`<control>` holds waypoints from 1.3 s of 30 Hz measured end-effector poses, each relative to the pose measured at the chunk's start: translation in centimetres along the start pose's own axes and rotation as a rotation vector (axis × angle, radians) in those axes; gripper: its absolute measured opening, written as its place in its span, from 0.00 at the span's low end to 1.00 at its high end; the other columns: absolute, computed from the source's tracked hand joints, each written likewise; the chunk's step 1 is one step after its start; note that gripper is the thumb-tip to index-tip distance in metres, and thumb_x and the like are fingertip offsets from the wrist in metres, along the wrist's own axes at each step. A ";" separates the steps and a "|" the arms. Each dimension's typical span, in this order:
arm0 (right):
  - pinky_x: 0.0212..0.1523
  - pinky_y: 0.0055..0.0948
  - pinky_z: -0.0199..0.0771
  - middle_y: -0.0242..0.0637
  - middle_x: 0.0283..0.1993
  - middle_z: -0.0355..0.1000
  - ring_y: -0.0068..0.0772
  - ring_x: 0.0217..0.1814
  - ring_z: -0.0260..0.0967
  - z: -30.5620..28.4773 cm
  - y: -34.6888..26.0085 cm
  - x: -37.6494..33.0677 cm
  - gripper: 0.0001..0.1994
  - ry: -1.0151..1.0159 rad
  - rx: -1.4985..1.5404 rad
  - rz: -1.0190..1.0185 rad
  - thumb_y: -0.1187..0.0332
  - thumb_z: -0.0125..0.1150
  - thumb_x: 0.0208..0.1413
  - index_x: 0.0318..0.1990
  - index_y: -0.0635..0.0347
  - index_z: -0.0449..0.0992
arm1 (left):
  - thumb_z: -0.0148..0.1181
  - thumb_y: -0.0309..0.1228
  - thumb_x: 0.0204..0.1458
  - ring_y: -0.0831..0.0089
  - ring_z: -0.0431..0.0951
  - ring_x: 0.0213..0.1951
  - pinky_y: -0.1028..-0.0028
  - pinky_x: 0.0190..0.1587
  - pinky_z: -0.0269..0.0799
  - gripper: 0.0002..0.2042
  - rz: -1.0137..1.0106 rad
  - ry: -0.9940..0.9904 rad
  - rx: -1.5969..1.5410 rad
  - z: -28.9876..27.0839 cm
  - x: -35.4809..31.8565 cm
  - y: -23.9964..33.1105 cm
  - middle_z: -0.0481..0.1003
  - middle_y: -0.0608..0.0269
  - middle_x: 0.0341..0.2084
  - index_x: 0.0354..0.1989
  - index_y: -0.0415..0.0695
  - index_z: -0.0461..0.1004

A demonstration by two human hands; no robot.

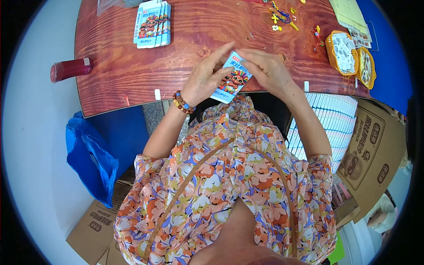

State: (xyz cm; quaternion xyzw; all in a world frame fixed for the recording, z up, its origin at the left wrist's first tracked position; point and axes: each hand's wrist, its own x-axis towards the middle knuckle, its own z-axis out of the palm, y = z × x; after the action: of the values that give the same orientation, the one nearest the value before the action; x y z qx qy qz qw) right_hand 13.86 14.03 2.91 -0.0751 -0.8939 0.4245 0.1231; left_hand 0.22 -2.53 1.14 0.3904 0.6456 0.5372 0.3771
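Observation:
Between my two hands, over the table's near edge, is a small flat cardboard box (pixel 232 79), light blue and white with a colourful cartoon figure, tilted to the right at its top. My left hand (pixel 206 73) grips its left side, thumb lying across the printed front. My right hand (pixel 266 70) closes on the upper right corner, its fingers bent over the top edge. Whether the top flap is up or folded is hidden by the fingers. Farther off to the left, a stack of matching boxes (pixel 152 26) lies fanned on the wood-grain table (pixel 194 22).
A dark red bottle (pixel 71 69) lies at the table's left edge. Small colourful trinkets (pixel 282 17) are scattered at the back right. Yellow baskets (pixel 342 53) with white packets stand at the right edge. Many boxes fill a carton (pixel 375 150) below; a blue bag (pixel 90 154) hangs left.

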 end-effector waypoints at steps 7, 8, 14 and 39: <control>0.56 0.33 0.73 0.47 0.55 0.75 0.43 0.57 0.74 1.0 0.8 -0.7 0.17 0.044 0.181 0.086 0.71 0.61 0.58 0.55 0.66 0.75 | 0.59 0.20 0.56 0.71 0.79 0.38 0.70 0.42 0.76 0.31 -0.050 -0.022 0.025 0.3 -0.1 0.6 0.77 0.53 0.43 0.69 0.48 0.60; 0.56 0.33 0.73 0.47 0.55 0.75 0.43 0.57 0.74 1.2 0.9 -0.8 0.17 0.045 0.181 0.085 0.71 0.61 0.58 0.55 0.66 0.75 | 0.59 0.20 0.56 0.72 0.78 0.37 0.71 0.41 0.75 0.31 -0.054 -0.007 0.017 0.4 -0.2 0.7 0.77 0.53 0.43 0.69 0.48 0.60; 0.56 0.31 0.73 0.44 0.54 0.76 0.39 0.56 0.75 1.7 0.2 -0.8 0.17 0.065 -0.085 -0.032 0.72 0.60 0.58 0.55 0.65 0.75 | 0.59 0.21 0.56 0.77 0.77 0.36 0.74 0.39 0.75 0.30 0.004 0.014 0.001 0.1 -0.4 -0.7 0.77 0.57 0.41 0.68 0.48 0.61; 0.46 0.26 0.80 0.37 0.48 0.76 0.26 0.47 0.76 0.1 2.7 2.1 0.14 0.166 0.996 0.508 0.71 0.56 0.63 0.53 0.66 0.75 | 0.57 0.23 0.59 0.74 0.80 0.41 0.77 0.39 0.78 0.25 -0.088 0.152 -0.395 -3.1 1.9 1.6 0.76 0.54 0.46 0.64 0.44 0.59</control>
State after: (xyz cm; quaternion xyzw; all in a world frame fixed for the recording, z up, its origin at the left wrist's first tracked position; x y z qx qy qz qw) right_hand 11.94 16.12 1.09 -0.2539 -0.5267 0.8041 0.1077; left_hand -3.19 -1.81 2.98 0.2390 0.5707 0.6641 0.4196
